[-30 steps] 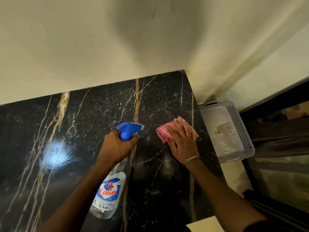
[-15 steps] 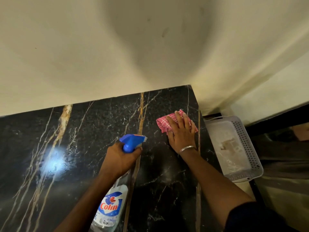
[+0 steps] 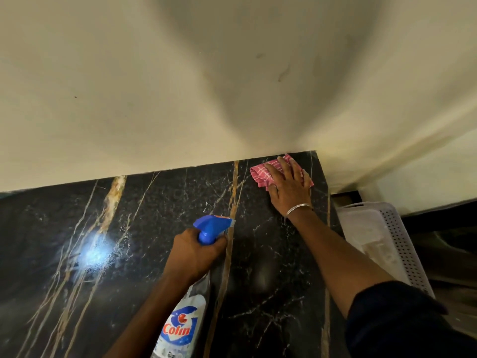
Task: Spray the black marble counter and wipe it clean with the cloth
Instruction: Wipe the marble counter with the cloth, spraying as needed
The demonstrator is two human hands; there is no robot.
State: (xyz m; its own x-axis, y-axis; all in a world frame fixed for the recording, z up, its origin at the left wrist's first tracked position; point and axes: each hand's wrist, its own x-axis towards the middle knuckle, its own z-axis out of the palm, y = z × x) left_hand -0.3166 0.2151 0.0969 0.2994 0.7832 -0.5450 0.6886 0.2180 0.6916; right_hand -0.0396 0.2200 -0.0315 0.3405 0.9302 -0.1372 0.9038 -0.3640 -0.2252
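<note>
Right hand (image 3: 289,186) flat, fingers spread, pressing pink checked cloth (image 3: 263,174) onto black marble counter (image 3: 144,228) at far right corner, cloth edge touching cream wall (image 3: 154,99). Silver bangle (image 3: 299,208) on right wrist, dark sleeve (image 3: 402,321) at forearm. Left hand (image 3: 193,254) wrapped around neck of Colin spray bottle (image 3: 184,329), blue trigger head (image 3: 211,226) pointing right over counter middle. Bright light glare on marble at left. White perforated basket (image 3: 402,244) just beside counter's right edge.
</note>
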